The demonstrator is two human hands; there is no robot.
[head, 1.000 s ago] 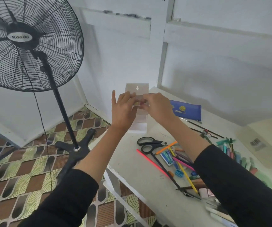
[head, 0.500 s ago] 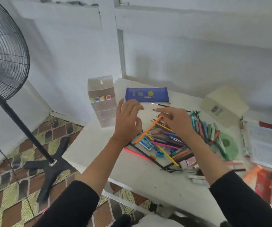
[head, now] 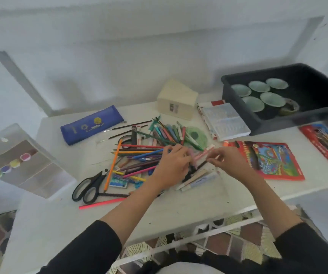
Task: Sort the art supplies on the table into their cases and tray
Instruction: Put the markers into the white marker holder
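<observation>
A heap of coloured pencils (head: pixel 139 155) and pens lies mid-table. My left hand (head: pixel 173 165) rests palm-down on its right side, fingers curled into the pile with the tips hidden. My right hand (head: pixel 226 161) is just right of it, thumb and forefinger pinched on a pink pen (head: pixel 203 153) that slants between the two hands. A blue pencil case (head: pixel 92 124) lies at the back left. At the far left edge is a clear plastic case (head: pixel 31 175) with small coloured pots. A black tray (head: pixel 258 119) with green cups sits back right.
Black scissors (head: pixel 89 186), a loose pink pencil (head: pixel 102 203) and an orange pencil (head: pixel 112 165) lie left of the heap. A red colour-pencil box (head: pixel 271 161), a cream box (head: pixel 177 99), a clear paint set (head: pixel 224 121) and a green disc (head: pixel 195 135) lie to the right and behind. The table's front edge (head: pixel 179 220) is near.
Both hands left the clear plastic case, now at the table's left edge, and came down to the pile. The view swung right, away from the fan, showing the tray.
</observation>
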